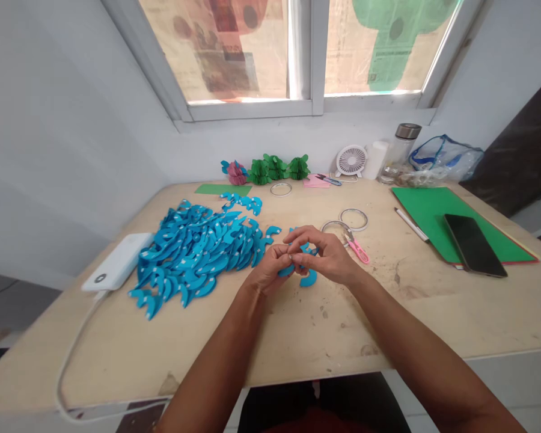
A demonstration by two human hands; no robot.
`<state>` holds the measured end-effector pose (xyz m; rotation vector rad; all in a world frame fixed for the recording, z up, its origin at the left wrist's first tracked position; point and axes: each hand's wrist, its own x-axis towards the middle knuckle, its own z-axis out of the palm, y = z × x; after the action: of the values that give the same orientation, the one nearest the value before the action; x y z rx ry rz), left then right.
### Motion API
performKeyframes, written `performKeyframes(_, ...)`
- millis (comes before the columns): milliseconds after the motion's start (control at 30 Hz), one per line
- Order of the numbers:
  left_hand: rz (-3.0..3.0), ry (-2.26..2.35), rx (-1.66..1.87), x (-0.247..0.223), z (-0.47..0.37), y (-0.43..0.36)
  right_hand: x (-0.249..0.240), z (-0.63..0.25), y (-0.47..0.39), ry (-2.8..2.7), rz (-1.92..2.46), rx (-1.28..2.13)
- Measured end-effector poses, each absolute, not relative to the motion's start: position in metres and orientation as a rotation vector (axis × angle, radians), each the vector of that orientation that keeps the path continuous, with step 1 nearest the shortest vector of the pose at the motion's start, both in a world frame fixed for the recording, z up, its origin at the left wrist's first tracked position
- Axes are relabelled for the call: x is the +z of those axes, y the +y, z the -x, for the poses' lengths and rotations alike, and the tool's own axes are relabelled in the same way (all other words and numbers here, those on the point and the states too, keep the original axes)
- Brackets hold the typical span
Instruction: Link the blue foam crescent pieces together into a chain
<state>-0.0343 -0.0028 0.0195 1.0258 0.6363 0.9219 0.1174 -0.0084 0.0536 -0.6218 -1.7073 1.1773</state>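
My left hand [270, 268] and my right hand [327, 257] meet fingertip to fingertip over the middle of the table. A blue curved paper piece [285, 271] shows between the fingers of my left hand, which is closed on it. The thumb and fingers of my right hand are pinched together at that piece. Whatever lies between those fingertips is too small to name. Another blue curved paper piece [309, 279] is just under my right hand. To the left spreads a large heap of blue curved paper pieces [198, 246], many with small white patches.
Rolls of tape [353, 219] and pink-handled scissors [357, 250] lie right of my hands. Farther right are a pen [412, 225], green sheets [426, 207] and a phone [475, 245]. A white power bank [117, 263] with a cable sits left. Green paper figures [275, 167] and a fan [351, 160] stand behind.
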Motion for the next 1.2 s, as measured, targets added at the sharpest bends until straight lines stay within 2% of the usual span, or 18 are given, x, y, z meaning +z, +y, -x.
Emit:
performKeyframes(400, -1.115, 0.473, 0.858, 0.007, 0.039, 0.003, 0.061, -0.123, -0.009, -1.813, 0.523, 1.341)
performKeyframes(833, -1.117, 0.493, 0.838, 0.007, 0.037, 0.002, 0.067, -0.126, -0.011, -1.844, 0.540, 1.439)
performKeyframes(1200, -1.123, 0.495, 0.858, 0.010, 0.039, 0.002, 0.066, -0.124, -0.010, -1.858, 0.605, 1.323)
